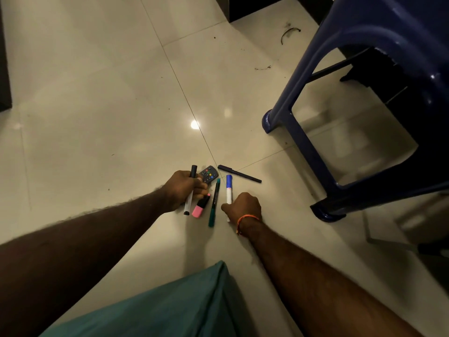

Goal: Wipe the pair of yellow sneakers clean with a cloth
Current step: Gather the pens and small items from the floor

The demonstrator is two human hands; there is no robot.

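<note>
No yellow sneakers and no cloth show in the head view. My left hand (pixel 183 188) grips a white marker with a black cap (pixel 190 193), held over the floor. My right hand (pixel 244 206) is curled round the lower end of a white marker with a blue cap (pixel 228 188) that lies on the tiles. Between the hands lie a pink highlighter (pixel 200 206) and a green pen (pixel 214 203).
A small dark remote (pixel 209 174) and a black pen (pixel 239 174) lie just beyond the markers. A blue plastic chair (pixel 340 117) stands at the right. Glossy cream floor tiles (pixel 109 105) spread to the left. Teal fabric (pixel 170 307) fills the bottom.
</note>
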